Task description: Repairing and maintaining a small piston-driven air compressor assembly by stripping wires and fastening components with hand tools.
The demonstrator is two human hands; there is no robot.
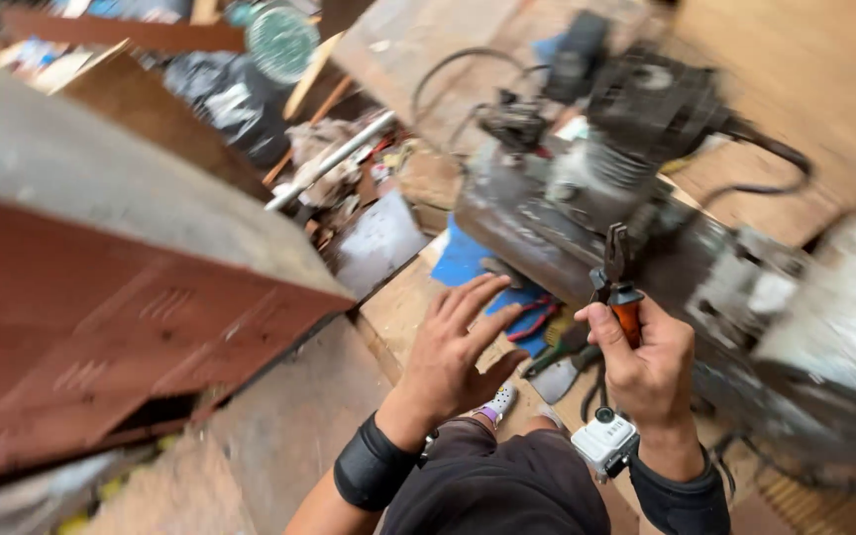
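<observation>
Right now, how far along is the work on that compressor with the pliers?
Done: nothing clearly; the blurred compressor looks assembled. In hand: the right hand grips orange-handled pliers, jaws up near the tank. The left hand hovers open and empty. Left: more tools lie unused on the blue sheet below.

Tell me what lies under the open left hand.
Under the left hand lie a blue sheet on the wooden floor and red-handled tools. The palm covers whatever lies directly beneath it.
</observation>
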